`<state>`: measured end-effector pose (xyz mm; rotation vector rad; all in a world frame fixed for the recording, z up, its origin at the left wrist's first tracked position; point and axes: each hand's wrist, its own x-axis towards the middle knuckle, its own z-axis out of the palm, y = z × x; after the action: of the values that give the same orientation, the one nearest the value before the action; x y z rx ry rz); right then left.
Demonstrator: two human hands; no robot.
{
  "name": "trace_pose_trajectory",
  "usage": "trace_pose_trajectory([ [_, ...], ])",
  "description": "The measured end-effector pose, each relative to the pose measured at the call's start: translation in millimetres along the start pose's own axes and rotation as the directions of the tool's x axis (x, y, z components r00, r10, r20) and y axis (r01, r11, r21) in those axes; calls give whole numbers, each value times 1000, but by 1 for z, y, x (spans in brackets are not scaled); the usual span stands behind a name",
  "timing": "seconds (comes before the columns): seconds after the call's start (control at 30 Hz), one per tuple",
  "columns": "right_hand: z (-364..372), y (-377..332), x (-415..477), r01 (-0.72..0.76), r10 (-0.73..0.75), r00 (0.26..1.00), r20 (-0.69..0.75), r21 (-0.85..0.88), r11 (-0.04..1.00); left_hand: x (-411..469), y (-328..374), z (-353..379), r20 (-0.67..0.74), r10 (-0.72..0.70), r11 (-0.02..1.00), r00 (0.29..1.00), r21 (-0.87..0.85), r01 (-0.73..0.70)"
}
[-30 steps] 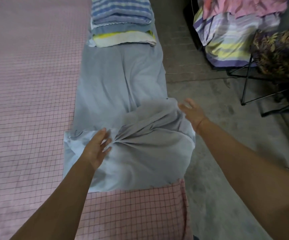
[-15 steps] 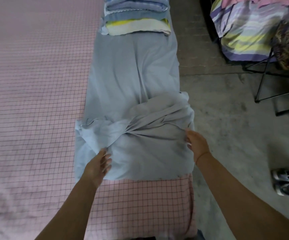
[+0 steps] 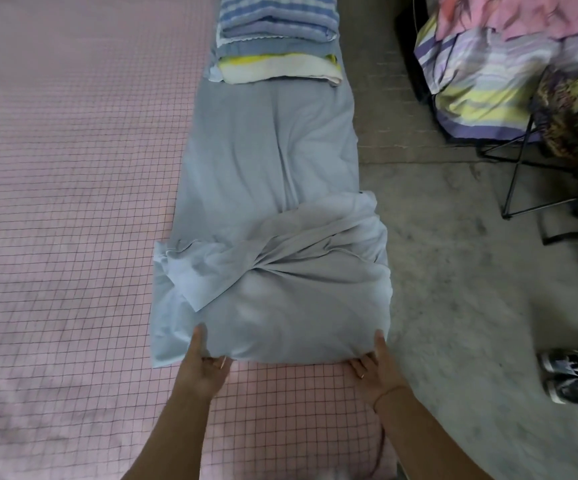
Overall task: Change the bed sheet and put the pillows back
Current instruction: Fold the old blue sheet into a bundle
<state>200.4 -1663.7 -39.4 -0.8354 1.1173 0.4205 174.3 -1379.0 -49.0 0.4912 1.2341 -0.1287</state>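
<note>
A long grey sheet (image 3: 270, 174) lies folded in a strip along the right edge of the bed, its near end bunched and doubled over. The bed wears a pink checked sheet (image 3: 72, 168). My left hand (image 3: 206, 367) holds the near left edge of the grey bundle, thumb on top and fingers tucked beneath. My right hand (image 3: 375, 370) grips the near right edge the same way. No pillow is plainly visible.
A stack of folded striped blue and yellow linens (image 3: 277, 39) sits on the far end of the grey sheet. Right of the bed is bare concrete floor (image 3: 453, 271) with a pair of shoes (image 3: 573, 375) and a black metal rack (image 3: 519, 174) draped with striped bedding.
Both hands slid back toward me from the top and side of the bundle to its near edge and took hold there. The doubled-over end now lies flatter.
</note>
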Motion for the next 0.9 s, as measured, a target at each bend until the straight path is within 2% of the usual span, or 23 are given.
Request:
trace_pose_trajectory([
  [0.1,18,-30,5,38,-46,997,55,144,989,2,16,21,-7,44,996,999,-73,-45],
  [0.27,44,-79,3,102,-142,971,194,201,974,-8,51,46,157,183,977,971,-140,-161],
  [0.33,56,-103,1,136,-182,952,246,191,972,-16,65,58,158,227,968,961,-142,-205],
  [0.57,88,-186,-4,181,-156,846,509,0,983,-41,93,108,121,403,913,907,-127,-388],
  [0.7,108,-233,-1,243,-117,797,592,-139,960,-40,117,131,-1,477,855,879,-229,-465],
  [0.9,133,-302,23,414,-85,754,652,-371,831,-64,130,189,-96,575,785,812,-213,-581],
])
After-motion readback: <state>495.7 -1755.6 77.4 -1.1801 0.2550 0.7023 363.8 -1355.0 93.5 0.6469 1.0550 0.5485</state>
